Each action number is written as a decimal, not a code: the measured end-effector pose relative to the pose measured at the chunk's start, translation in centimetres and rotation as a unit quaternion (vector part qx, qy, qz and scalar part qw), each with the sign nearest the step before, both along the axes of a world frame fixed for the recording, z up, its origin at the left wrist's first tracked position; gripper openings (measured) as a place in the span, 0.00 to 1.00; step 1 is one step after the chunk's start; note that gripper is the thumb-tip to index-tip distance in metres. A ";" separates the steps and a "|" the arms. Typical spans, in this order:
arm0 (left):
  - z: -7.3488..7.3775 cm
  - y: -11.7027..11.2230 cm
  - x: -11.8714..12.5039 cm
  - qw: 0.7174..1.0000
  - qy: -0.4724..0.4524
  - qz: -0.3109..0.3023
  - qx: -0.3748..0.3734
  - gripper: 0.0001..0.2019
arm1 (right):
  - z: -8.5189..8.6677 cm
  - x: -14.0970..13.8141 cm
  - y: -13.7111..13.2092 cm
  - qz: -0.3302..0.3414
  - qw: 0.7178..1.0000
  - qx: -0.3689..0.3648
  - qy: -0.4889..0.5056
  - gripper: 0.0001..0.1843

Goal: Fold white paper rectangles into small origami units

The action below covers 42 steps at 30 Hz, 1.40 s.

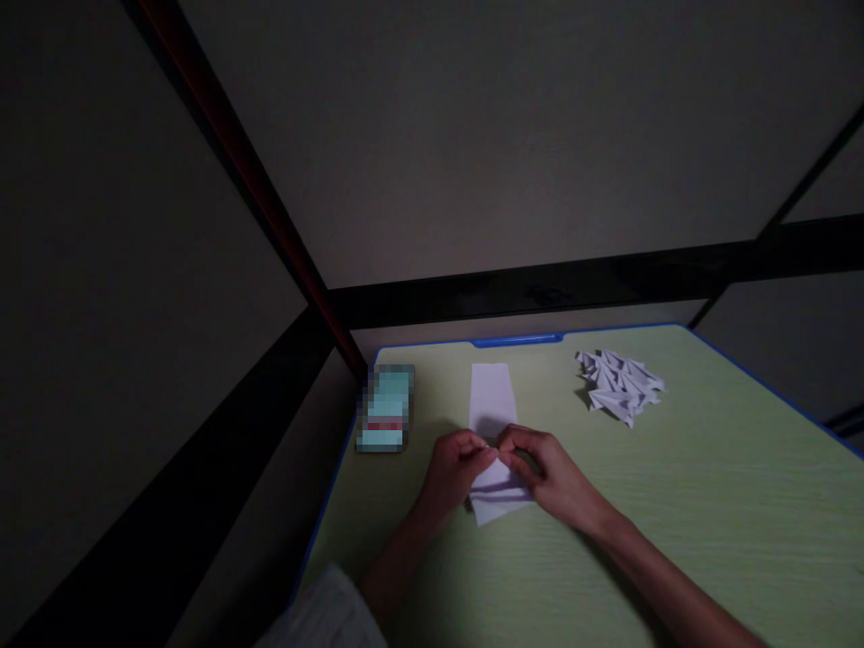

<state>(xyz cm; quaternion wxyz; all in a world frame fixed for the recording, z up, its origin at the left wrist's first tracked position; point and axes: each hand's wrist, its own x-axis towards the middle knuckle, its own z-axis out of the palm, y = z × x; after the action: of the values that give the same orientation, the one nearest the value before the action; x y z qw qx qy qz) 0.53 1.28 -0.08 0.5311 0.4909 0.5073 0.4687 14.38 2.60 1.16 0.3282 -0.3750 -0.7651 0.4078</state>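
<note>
Both of my hands meet over white paper in the middle of the table. My left hand [455, 468] is closed in a pinch, thumb against forefinger, on a bit of the paper. From the other side my right hand [540, 463] pinches it too, fingertips almost touching those of the left. Below the hands a folded, creased piece of paper [496, 508] shows. Beyond them a flat white paper strip [491, 389] lies lengthwise on the table. My fingers cover the middle, so I cannot tell whether the two parts are one sheet.
A phone [386, 407] with a blurred screen lies at the table's left edge. To the right rests a cluster of folded white paper pieces [619, 382] with pointed tips. The pale green table [675, 504] has a blue rim and stands against dark-banded walls.
</note>
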 end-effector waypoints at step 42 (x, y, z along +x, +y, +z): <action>-0.1 -1.1 1.1 0.997 -0.036 0.024 -0.068 0.09 | -0.6 -0.3 0.4 -0.078 0.980 -0.131 0.130 0.18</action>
<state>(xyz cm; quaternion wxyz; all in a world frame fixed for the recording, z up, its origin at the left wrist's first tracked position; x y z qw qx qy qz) 1.67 0.16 -0.14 0.5693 0.4244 0.5303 0.4633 14.08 3.00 0.56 0.4040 -0.4172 -0.6243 0.5225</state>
